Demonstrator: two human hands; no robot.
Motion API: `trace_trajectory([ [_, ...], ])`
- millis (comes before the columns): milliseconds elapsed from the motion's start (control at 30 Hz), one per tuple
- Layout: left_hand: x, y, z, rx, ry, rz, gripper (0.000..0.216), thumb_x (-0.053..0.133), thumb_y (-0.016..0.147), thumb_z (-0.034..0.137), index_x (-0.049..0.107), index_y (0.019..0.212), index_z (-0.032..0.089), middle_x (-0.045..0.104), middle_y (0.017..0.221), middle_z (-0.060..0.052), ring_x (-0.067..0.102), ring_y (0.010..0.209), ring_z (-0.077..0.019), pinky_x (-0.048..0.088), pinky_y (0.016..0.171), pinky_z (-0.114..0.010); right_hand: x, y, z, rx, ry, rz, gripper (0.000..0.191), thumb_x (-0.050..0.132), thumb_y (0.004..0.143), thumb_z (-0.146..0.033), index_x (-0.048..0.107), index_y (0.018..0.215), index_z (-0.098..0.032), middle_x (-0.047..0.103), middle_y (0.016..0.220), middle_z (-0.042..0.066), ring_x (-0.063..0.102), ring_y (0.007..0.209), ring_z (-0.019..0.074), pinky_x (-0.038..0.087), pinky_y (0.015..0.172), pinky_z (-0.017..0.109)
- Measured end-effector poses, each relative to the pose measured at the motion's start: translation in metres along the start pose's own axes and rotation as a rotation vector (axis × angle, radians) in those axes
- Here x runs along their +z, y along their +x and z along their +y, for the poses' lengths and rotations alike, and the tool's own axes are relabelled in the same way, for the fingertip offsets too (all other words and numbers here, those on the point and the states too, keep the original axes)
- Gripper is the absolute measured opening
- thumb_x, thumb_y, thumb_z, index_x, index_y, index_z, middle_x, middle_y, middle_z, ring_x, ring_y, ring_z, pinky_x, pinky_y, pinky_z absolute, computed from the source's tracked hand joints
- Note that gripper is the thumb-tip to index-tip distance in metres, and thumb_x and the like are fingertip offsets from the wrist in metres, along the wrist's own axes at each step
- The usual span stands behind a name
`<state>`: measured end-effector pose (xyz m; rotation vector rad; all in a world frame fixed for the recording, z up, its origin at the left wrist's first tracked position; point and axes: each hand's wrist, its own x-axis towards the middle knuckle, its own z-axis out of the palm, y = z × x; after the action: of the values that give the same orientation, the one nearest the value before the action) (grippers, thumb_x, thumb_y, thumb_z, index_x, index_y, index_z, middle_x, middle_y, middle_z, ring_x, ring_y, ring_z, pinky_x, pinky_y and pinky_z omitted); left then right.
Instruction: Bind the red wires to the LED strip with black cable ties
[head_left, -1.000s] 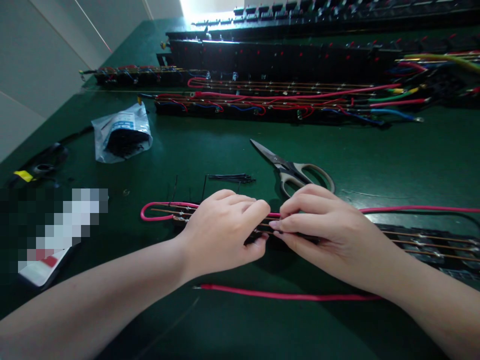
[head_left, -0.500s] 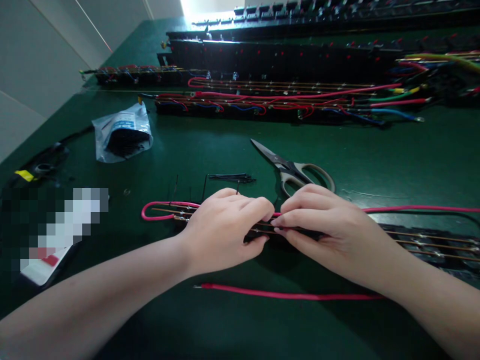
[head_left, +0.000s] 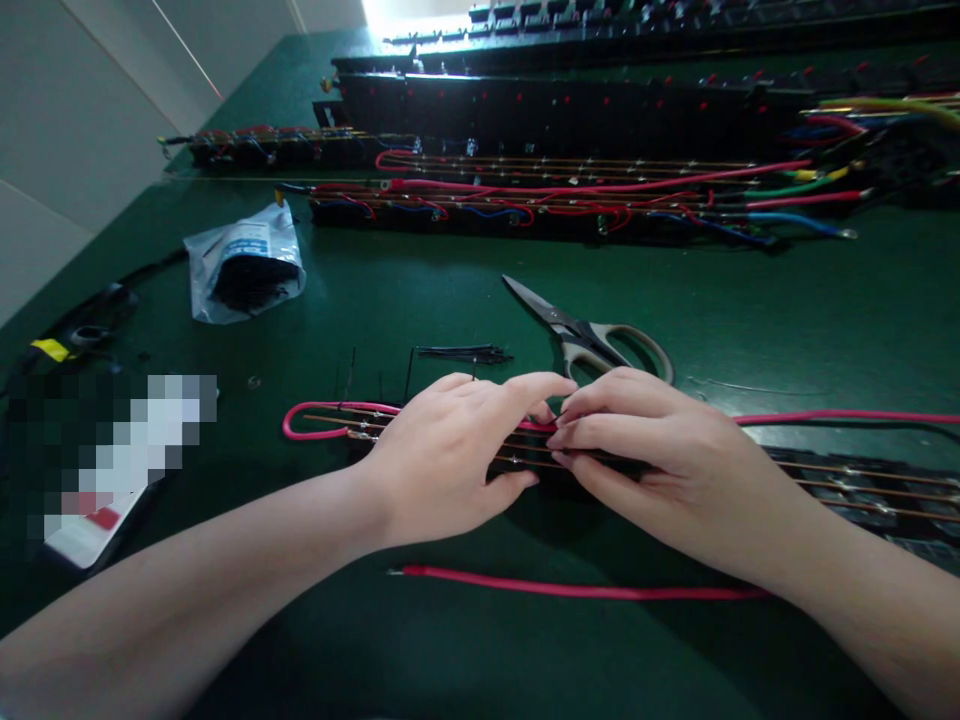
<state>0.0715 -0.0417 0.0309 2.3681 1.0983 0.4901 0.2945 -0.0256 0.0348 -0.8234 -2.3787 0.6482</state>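
Observation:
A long black strip with bare copper-coloured rods point(head_left: 862, 487) and a red cable point(head_left: 300, 407) along it lies across the table before me. Over its left half rests my left hand point(head_left: 457, 450), open, with thumb and index finger spread around the strip. My right hand point(head_left: 660, 450) is closed at the red cable, fingertips pinching a thin black cable tie point(head_left: 559, 416), mostly hidden by the fingers. Further left, black cable ties point(head_left: 409, 375) stand up from the strip. Just behind my hands lie a small bundle of black cable ties point(head_left: 465, 354) and scissors point(head_left: 581, 335) with grey handles.
A clear bag point(head_left: 247, 265) with black contents lies at the left, near a dark cable with yellow tape point(head_left: 51, 349). Wired strips point(head_left: 525, 215) fill the back of the green table point(head_left: 420, 290). In front lies a loose red cable point(head_left: 570, 590).
My left index finger has lifted and stretched toward the right hand, away from the thumb. My right hand has barely moved and keeps its pinch.

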Motion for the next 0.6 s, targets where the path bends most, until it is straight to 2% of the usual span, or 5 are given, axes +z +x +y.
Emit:
trace_trajectory([
  [167,-0.0027,0.0004,0.0017,0.004,0.054,-0.002,0.054,0.066,0.089,0.022,0.047,0.139,0.028,0.07,0.127,-0.002,0.061,0.115,-0.0226,0.04,0.103,-0.043,-0.0001,0.001,0.0,0.013,0.005,-0.006,0.017,0.058,0.087,-0.01,0.069,0.084,-0.022,0.071,0.089,0.006,0.065,0.082,0.019,0.055,0.068,0.032],
  [333,-0.0047,0.0015,0.0025,0.018,0.06,-0.019,0.05,0.065,0.089,0.021,0.051,0.137,0.025,0.073,0.116,-0.001,0.061,0.108,-0.0207,0.041,0.101,-0.039,-0.0007,0.0,-0.0003,0.014,0.005,-0.013,0.015,0.058,0.088,-0.01,0.069,0.085,-0.02,0.069,0.087,0.006,0.064,0.08,0.0174,0.054,0.066,0.029],
  [600,-0.004,0.0029,0.0004,0.054,0.076,-0.016,0.045,0.065,0.088,0.019,0.054,0.131,0.023,0.073,0.116,0.001,0.063,0.106,-0.019,0.043,0.103,-0.036,0.0003,-0.001,-0.0002,0.004,-0.03,0.003,0.015,0.057,0.09,-0.011,0.068,0.087,-0.021,0.068,0.086,0.006,0.064,0.078,0.0166,0.053,0.065,0.029],
])
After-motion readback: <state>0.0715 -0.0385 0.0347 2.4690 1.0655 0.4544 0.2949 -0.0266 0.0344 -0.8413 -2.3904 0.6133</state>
